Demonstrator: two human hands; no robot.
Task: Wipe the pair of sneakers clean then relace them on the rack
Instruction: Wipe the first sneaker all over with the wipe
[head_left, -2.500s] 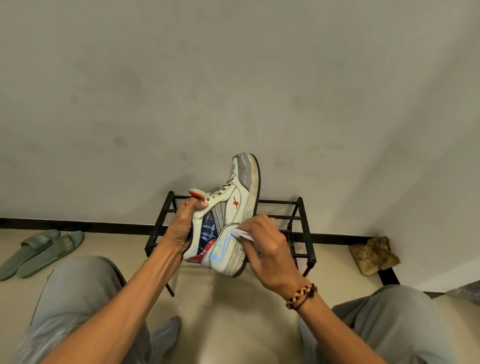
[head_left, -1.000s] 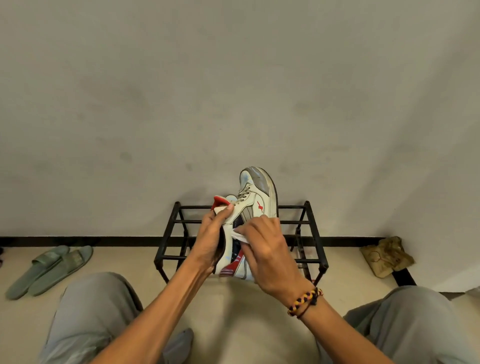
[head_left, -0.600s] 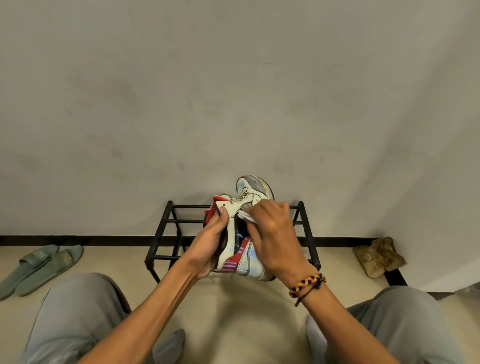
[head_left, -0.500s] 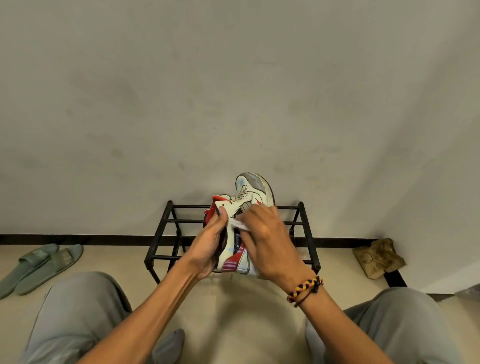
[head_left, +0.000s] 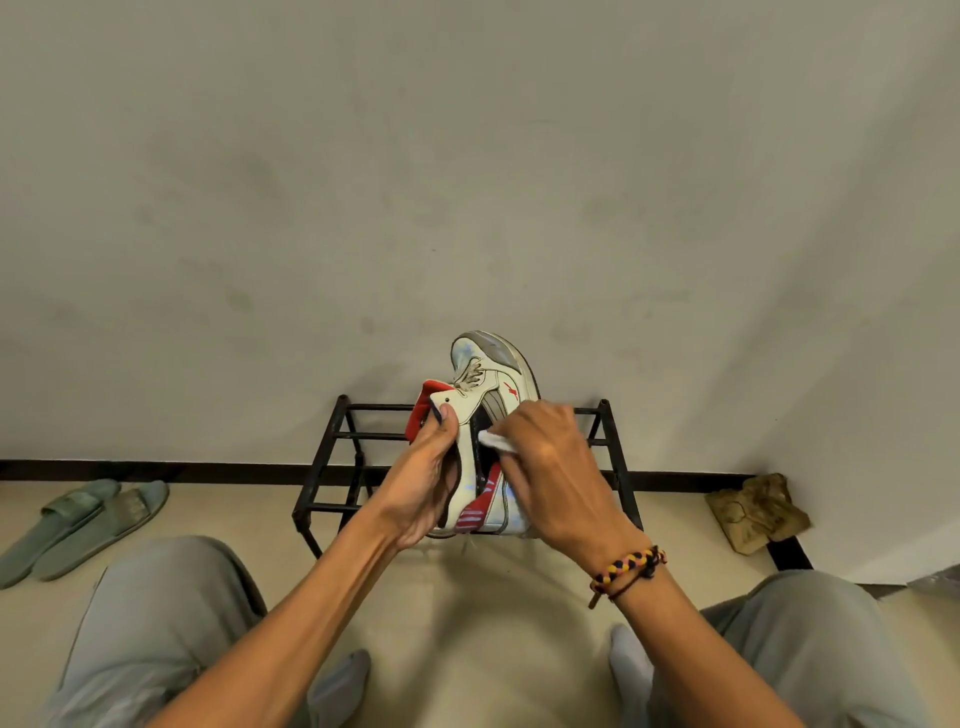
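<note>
Wiping sneaker (head_left: 485, 395) with cloth (head_left: 493, 441), both hands gripping.

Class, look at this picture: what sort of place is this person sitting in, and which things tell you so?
Probably a home entryway or hallway corner: a low black metal shoe rack stands against a plain wall, a pair of grey-green slide sandals lies on the floor, and the person sits on the pale tiled floor.

beige floor (head_left: 483, 613) carries a black rack (head_left: 332, 467), 2 green slippers (head_left: 78, 525), crumpled cloth (head_left: 756, 512).
</note>
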